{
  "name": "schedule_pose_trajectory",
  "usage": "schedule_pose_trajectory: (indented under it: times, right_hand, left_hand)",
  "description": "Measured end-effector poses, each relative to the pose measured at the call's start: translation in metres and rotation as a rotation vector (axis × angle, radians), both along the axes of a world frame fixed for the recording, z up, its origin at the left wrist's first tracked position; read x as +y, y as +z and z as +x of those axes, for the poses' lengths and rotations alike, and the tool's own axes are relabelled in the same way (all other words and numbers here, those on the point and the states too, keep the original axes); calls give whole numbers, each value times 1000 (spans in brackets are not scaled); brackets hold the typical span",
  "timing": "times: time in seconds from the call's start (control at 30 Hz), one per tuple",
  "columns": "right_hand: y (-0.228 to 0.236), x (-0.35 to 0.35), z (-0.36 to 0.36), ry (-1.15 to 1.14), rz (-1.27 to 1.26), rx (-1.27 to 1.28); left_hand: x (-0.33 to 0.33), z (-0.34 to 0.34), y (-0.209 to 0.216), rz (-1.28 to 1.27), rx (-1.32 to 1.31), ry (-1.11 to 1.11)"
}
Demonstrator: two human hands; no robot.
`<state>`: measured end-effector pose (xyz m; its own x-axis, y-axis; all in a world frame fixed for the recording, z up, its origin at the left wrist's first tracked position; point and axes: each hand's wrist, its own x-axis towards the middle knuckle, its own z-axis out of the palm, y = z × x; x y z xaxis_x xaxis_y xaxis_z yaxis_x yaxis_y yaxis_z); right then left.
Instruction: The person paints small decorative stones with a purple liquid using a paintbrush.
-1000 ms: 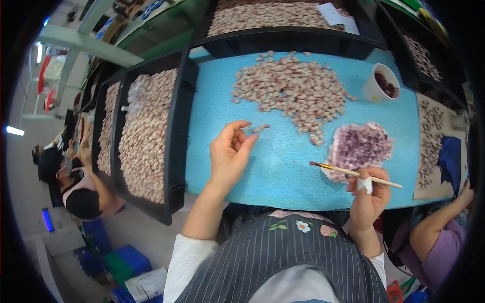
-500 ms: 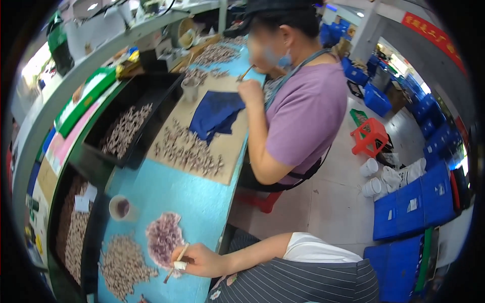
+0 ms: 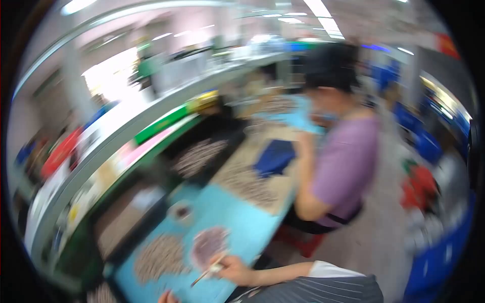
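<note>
My right hand [image 3: 238,271] is closed around a thin, light-handled brush [image 3: 203,275], its tip pointing down and left over the blue tabletop. Just beyond that hand lies a crumpled cloth [image 3: 210,244] with purple-brown stains. A heap of small greyish-brown pieces [image 3: 161,256] spreads to the left of the cloth. Behind them stands a whitish cup [image 3: 181,213] with dark contents. Only some blurred fingertips of my left hand [image 3: 168,297] show at the lower edge, near the heap; what they hold, if anything, is hidden.
A co-worker in a purple shirt [image 3: 348,151] sits ahead, by a dark blue cloth [image 3: 275,158] and more pieces on a tan sheet [image 3: 230,169]. Black trays [image 3: 166,171] line the left side beneath a shelf [image 3: 126,118]. Blue crates [image 3: 437,267] stand at right.
My view has swung up and left, blurring the picture and shifting the scene right. Fingertips of my left hand show more at the lower edge. My right hand still holds the brush.
</note>
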<state>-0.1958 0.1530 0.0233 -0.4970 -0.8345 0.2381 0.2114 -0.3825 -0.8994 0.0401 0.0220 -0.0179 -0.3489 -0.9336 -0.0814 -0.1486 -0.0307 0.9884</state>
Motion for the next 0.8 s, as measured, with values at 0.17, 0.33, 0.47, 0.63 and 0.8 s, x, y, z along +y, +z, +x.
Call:
schedule_pose_trajectory:
  times: [0.17, 0.33, 0.47, 0.63, 0.8]
  right_hand:
    - [5, 4, 24, -56, 133, 114]
    - [-24, -15, -13, 391, 127, 94]
    - [-3, -25, 7, 307, 246, 257]
    - [8, -19, 19, 145, 271, 230]
    - [17, -26, 25, 39, 44, 139]
  left_hand:
    - [32, -5, 5, 144, 271, -48]
    - [73, 7, 11, 222, 474, 33]
    - [91, 19, 3, 281, 606, 172]
    - [67, 20, -4, 378, 627, 99]
    - [49, 1, 29, 580, 826, 84]
